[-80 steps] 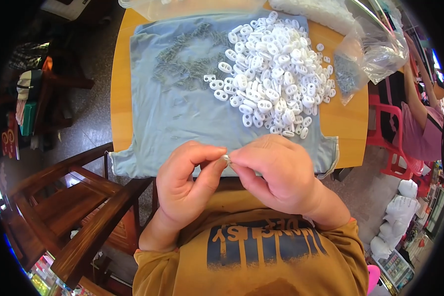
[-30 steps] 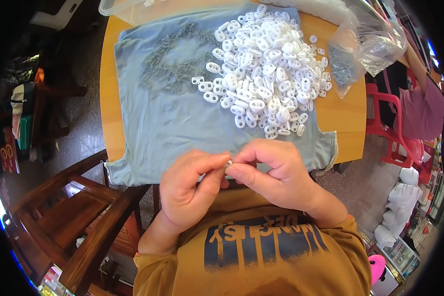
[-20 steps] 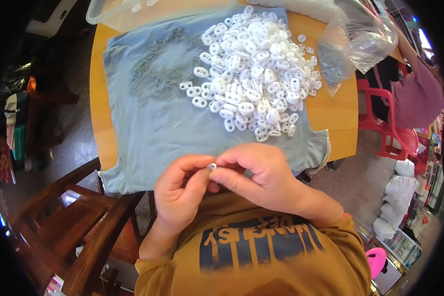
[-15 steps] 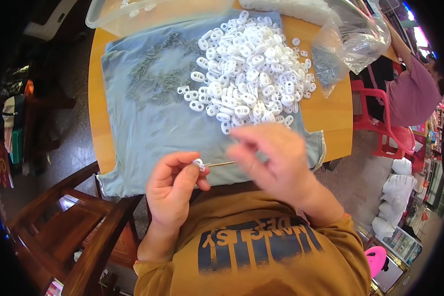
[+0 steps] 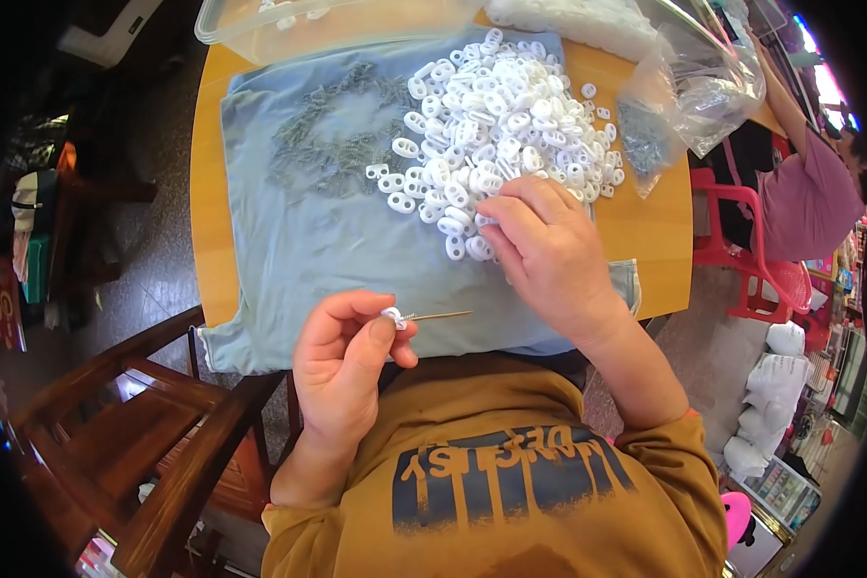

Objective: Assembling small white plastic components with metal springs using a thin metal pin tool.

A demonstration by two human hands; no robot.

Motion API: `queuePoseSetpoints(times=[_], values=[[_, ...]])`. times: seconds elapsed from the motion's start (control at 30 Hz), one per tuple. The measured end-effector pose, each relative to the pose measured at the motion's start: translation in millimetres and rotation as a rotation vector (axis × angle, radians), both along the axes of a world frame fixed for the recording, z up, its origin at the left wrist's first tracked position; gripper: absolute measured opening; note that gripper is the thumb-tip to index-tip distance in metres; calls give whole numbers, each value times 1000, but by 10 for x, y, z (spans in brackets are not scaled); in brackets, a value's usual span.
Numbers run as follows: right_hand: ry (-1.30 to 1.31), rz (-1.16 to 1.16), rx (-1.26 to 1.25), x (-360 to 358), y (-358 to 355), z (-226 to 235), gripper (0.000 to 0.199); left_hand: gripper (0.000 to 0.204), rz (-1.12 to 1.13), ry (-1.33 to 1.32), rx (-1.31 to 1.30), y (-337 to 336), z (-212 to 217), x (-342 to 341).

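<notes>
My left hand (image 5: 342,361) pinches a white plastic cord lock piece (image 5: 392,316) between thumb and forefinger. A small spring sits at that piece, and a thin brass-coloured rod (image 5: 443,315) points out of it to the right. My right hand (image 5: 549,255) is at the near edge of a heap of white two-hole oval cord lock pieces (image 5: 496,106), its thumb and fingertips closed on one of them; the fingers partly hide it. Left of the heap lies a loose ring of small metal springs (image 5: 332,135) on a blue-grey cloth (image 5: 289,260).
The cloth covers most of a wooden table (image 5: 212,183). Along the far side stand a clear plastic tub (image 5: 337,34) and clear bags (image 5: 708,87), one holding grey bits. A wooden chair (image 5: 183,453) is at left; a person in purple sits by a red plastic chair (image 5: 727,202) at right.
My right hand has moved from near the rod, away and to the right, onto the heap. My left hand still holds the cord lock piece with its spring and rod.
</notes>
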State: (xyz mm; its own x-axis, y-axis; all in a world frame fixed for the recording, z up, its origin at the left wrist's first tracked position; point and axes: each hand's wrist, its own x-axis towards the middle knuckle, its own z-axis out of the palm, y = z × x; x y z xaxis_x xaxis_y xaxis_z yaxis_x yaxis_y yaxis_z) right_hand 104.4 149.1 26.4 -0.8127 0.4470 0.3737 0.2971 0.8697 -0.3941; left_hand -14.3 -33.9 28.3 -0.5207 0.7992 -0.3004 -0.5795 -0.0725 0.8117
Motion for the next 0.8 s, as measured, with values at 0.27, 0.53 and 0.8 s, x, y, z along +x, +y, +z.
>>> queuePoseSetpoints(times=[0.27,0.53,0.8], values=[[24,8,-115,32,-23,40,21,15,-24,-12,-20,17,52,19],[421,-32,-1796,83,-341,366,25,22,-54,-9,89,115,177,1],[552,13,-2061,62,-458,251,26,26,-73,17,67,189,193,50]])
